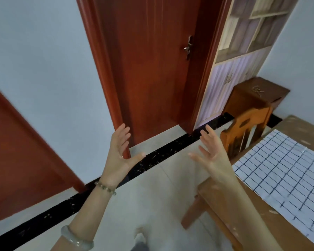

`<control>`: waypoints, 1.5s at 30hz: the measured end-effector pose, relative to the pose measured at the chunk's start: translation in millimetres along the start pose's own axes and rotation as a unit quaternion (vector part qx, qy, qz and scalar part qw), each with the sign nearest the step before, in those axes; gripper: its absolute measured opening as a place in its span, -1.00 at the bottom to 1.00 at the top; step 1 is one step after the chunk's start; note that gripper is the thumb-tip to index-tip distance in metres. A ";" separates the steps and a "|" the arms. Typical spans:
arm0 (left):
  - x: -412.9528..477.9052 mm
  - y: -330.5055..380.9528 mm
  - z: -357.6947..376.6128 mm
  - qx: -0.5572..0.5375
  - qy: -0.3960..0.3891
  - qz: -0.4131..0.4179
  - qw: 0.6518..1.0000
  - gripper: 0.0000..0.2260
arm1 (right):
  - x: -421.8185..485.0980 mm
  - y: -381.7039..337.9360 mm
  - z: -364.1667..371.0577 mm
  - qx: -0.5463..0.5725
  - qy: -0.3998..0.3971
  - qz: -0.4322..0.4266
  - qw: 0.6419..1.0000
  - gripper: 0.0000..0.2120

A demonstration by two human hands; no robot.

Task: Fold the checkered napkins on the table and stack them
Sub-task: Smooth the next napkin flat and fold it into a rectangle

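Both hands, left hand and right hand, hover spread and unladen, apart from the checkered napkin.

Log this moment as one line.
left hand: open, raised, empty | right hand: open, raised, empty | checkered napkin: flat on table, untouched | stage: folding not yet begun

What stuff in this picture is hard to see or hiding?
All in the head view:
Checkered napkin: cut off by the right edge, so whether more napkins lie beyond it cannot be told.
Table: mostly beyond the right and bottom edges.
Orange chair: its seat is hidden behind the table.
Pale thing on the brown cabinet: too small and blurred to name.
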State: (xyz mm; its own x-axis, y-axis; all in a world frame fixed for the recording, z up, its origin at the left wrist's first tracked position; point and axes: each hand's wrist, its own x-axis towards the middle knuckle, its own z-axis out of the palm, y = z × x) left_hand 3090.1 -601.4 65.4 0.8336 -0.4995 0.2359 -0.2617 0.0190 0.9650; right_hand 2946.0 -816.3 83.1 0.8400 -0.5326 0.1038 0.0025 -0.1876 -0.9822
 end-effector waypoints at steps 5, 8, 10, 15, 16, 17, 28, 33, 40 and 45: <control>107.1 -11.4 4.5 0.011 -0.096 0.015 0.995 -0.13 | 67.5 -1.3 10.3 -0.012 0.068 0.001 0.998 -0.09; 154.2 -24.1 14.0 0.003 -0.136 0.016 0.991 -0.15 | 96.8 6.1 10.5 -0.011 0.103 0.014 0.995 -0.07; 184.2 -35.6 21.9 -0.005 -0.162 0.015 0.987 -0.14 | 116.8 13.2 5.5 -0.016 0.130 0.023 0.991 -0.07; 262.4 -65.0 57.3 -0.026 -0.223 0.007 0.974 -0.12 | 168.9 33.6 -17.9 -0.029 0.187 0.037 0.981 -0.09; 278.1 -70.3 67.6 -0.030 -0.234 0.007 0.972 -0.12 | 180.4 39.0 -23.4 -0.030 0.200 0.040 0.979 -0.10; 294.5 -74.9 79.0 -0.033 -0.242 0.008 0.970 -0.13 | 192.8 44.0 -29.7 -0.029 0.213 0.042 0.976 -0.10; 471.3 -97.5 215.0 -0.039 -0.352 0.017 0.935 -0.15 | 326.7 71.6 -112.3 -0.015 0.320 0.061 0.945 -0.12; 522.9 -105.4 275.1 -0.052 -0.408 0.017 0.912 -0.11 | 352.6 80.5 -149.0 -0.014 0.372 0.078 0.925 -0.15; 567.6 -114.1 389.8 -0.075 -0.535 0.023 0.841 -0.10 | 364.8 97.0 -197.4 -0.013 0.501 0.106 0.859 -0.16; 600.4 -109.1 470.4 -0.093 -0.624 0.045 0.775 -0.16 | 382.3 100.0 -220.2 -0.027 0.591 0.135 0.795 -0.15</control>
State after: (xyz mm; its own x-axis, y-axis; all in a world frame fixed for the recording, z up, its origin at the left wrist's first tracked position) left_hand 3390.3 -1310.8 47.7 -0.3330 -0.9351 0.1214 -0.1204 0.1698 0.9781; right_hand 3147.9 -1220.4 59.0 -0.2911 -0.9567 -0.0051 -0.1407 0.0481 -0.9889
